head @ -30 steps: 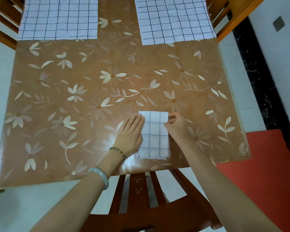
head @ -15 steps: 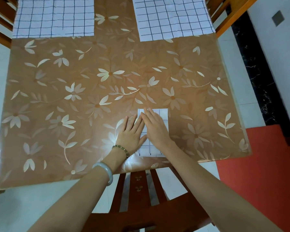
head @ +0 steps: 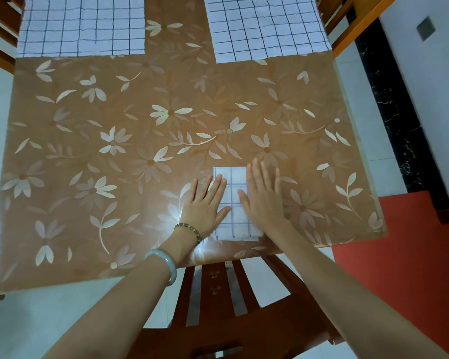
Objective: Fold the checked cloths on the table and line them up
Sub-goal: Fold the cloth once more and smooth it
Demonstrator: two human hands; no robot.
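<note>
The desk (head: 114, 177), covered in a brown sheet with pale flowers, has a wide bare stretch across its middle and left, with nothing standing on it between the near edge and the 2 flat cloths at the far edge. The folded checked cloth (head: 235, 203) lies close to the near edge, slightly right of centre, its loose lower layers fanned just short of that edge. A wooden chair (head: 218, 320) sits below the near edge, and an orange-red floor patch (head: 399, 255) lies off the desk's right corner. There are no containers in view. The left hand (head: 205, 203) lies flat with fingers spread, its fingertips on the cloth's left side, gripping nothing. The right hand (head: 263, 195) is also flat and open, pressing along the cloth's right edge and partly on the desk. At the far left lies the left unfolded cloth (head: 83, 24); at the far right, well apart, the right unfolded cloth (head: 265, 24). All 3 are white with thin dark grid lines.
</note>
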